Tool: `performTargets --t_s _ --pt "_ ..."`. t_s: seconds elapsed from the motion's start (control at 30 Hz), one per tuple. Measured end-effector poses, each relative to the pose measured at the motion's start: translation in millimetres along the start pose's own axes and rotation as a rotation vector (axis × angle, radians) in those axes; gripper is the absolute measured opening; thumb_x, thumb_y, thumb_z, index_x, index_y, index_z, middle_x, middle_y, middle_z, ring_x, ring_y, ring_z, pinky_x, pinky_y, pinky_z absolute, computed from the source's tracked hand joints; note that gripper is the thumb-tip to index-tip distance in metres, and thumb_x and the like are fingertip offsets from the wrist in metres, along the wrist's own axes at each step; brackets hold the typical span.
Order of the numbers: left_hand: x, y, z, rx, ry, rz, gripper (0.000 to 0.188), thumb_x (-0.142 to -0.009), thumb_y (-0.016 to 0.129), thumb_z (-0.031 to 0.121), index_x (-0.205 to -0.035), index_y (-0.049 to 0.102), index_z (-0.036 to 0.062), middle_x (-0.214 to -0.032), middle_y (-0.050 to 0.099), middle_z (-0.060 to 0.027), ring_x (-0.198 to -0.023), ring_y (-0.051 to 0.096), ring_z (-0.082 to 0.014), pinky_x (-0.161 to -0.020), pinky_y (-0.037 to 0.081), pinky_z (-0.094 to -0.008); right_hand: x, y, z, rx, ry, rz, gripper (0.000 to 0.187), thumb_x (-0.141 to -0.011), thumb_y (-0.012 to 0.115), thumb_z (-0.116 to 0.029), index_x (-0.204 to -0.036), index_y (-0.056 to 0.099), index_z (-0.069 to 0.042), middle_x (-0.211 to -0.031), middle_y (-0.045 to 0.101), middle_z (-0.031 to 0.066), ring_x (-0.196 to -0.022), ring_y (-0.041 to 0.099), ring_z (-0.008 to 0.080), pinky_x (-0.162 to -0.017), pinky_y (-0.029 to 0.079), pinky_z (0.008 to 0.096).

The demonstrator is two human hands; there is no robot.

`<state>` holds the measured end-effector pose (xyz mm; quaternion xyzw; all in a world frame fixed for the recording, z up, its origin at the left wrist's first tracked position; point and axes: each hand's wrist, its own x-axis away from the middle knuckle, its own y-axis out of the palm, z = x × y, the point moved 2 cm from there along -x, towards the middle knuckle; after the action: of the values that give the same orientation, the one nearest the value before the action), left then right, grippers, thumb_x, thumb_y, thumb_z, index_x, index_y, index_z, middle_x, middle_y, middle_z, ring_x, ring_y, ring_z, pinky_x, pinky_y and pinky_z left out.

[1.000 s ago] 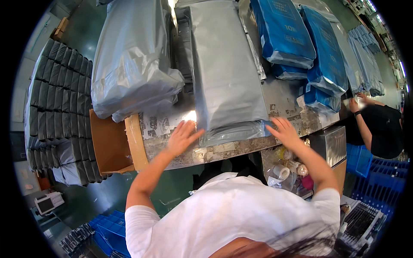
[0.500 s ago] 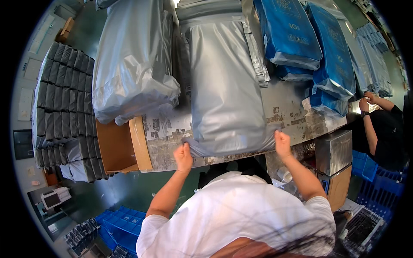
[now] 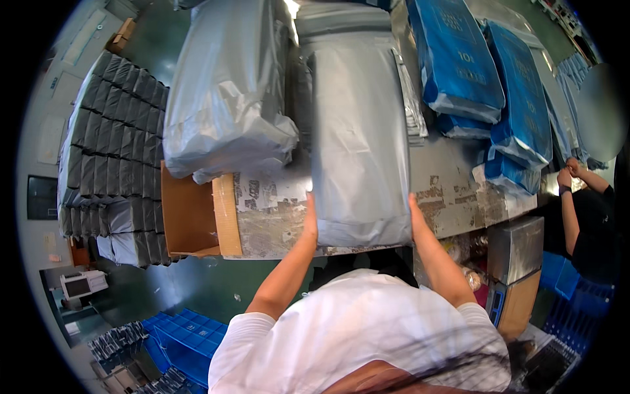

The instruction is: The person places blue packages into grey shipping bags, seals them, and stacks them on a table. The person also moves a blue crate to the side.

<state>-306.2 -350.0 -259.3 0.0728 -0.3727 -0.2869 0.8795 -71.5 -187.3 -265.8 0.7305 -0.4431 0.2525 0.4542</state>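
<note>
We clamp our left hand (image 3: pixel 310 220) and right hand (image 3: pixel 416 217) on the near corners of a flat grey plastic bag (image 3: pixel 359 144) lying on the worn worktable (image 3: pixel 453 190).

Worn work table with bagged stock.
Table (image 3: pixel 453 190): scuffed grey top. Long grey bag (image 3: pixel 357 151) lies at its middle near edge; bulky grey bag (image 3: pixel 226 98) just left of it, blue bags (image 3: pixel 459 59) to its right.
</note>
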Motion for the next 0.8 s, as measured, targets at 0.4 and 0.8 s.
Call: performTargets --t_s 0.4,0.8 --pt "156.4 52.1 190.2 -0.522 0.723 -0.459 0.081 -0.075 0.058 0.027 -0.136 0.013 -0.0038 -0.138 0.023 -0.0165 -0.129 0.019 -0.0264 -0.105 0.015 -0.0360 133.6 92.7 -52.2 0.142 -0.648 -0.341 0.070 -0.069 0.056 -0.014 -0.132 0.027 -0.001 -0.120 0.046 0.0170 -0.107 0.049 0.0283 -0.090 0.040 0.0384" --pt "40.2 -72.3 475.2 -0.172 0.341 -0.386 0.041 -0.084 0.050 0.031 -0.110 0.053 -0.0001 -0.106 0.056 -0.0157 -0.096 0.055 -0.0254 -0.082 0.045 -0.0378 110.8 430.3 -156.4 0.691 -1.054 -0.564 0.074 -0.084 0.050 -0.038 -0.134 0.016 0.007 -0.132 0.030 0.0279 -0.124 0.031 0.0311 -0.101 0.027 0.0317"
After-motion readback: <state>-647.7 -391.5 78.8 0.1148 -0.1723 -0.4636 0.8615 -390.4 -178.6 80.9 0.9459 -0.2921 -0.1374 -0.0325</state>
